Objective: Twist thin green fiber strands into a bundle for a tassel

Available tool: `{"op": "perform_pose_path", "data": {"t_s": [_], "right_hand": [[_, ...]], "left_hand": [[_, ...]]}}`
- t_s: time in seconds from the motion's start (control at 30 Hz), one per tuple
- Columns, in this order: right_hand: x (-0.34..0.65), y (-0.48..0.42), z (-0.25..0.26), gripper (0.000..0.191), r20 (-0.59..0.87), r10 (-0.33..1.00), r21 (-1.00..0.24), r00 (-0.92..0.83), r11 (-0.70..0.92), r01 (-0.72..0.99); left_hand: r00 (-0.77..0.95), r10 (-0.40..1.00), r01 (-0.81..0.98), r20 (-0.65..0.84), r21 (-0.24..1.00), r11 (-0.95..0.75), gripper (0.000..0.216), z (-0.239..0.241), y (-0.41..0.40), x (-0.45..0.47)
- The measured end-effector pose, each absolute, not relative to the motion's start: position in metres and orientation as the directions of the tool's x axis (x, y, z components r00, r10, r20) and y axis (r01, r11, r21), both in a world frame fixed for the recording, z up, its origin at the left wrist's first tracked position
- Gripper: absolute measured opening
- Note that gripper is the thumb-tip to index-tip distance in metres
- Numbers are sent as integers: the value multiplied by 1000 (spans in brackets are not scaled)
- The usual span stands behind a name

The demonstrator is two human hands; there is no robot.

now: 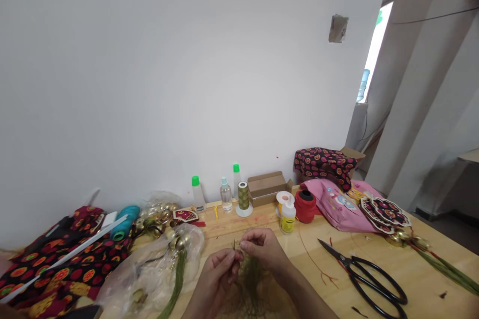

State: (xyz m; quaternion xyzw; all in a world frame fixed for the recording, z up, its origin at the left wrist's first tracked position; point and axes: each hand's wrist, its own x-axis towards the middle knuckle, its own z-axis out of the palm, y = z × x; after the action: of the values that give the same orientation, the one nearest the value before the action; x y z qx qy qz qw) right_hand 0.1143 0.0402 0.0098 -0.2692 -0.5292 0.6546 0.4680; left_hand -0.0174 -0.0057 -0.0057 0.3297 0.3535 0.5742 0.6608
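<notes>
Over the near middle of the table, my left hand (221, 275) is closed in a pinch around the top of an olive-green thread tassel (253, 276). Thin strand ends stick up above its fingertips. My right hand (265, 250) is closed too, thumb and forefinger pinching at the same strands close beside the left fingertips. Loose threads hang blurred below and between both hands. The exact spot each finger grips is too small to make out. Black-handled scissors (362, 274) lie partly open to the right of my right hand.
A white glue bottle (287, 219), red thread spool (305, 206) and olive thread cone (243, 196) stand behind my hands. Plastic bags with gold bells (181, 242) and patterned cloth (67, 259) lie left. A pink bag (337, 209) and embroidered pendants (387, 212) lie right, before the wall.
</notes>
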Motion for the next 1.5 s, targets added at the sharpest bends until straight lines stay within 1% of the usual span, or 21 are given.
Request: {"op": "perform_pose_path", "data": {"t_s": [0.17, 0.33, 0.8, 1.07, 1.5], "right_hand": [[112, 39, 10, 20, 124, 909, -943, -398, -18, -334], [113, 38, 12, 19, 124, 916, -942, -380, -12, -336], [114, 40, 8, 17, 204, 898, -939, -390, 67, -338], [115, 41, 8, 17, 230, 909, -938, -346, 113, -327], [116, 41, 9, 18, 222, 915, -949, -336, 123, -292]], "left_hand": [[84, 990, -504, -112, 852, 139, 18, -7, -7, -19], [94, 990, -499, -104, 856, 137, 18, -10, -6, -19], [89, 991, -501, -95, 856, 127, 18, -10, -4, -17], [97, 991, -496, -97, 858, 132, 17, -9, -5, -17], [102, 988, -505, -115, 850, 152, 17, -8, -7, -17]]}}
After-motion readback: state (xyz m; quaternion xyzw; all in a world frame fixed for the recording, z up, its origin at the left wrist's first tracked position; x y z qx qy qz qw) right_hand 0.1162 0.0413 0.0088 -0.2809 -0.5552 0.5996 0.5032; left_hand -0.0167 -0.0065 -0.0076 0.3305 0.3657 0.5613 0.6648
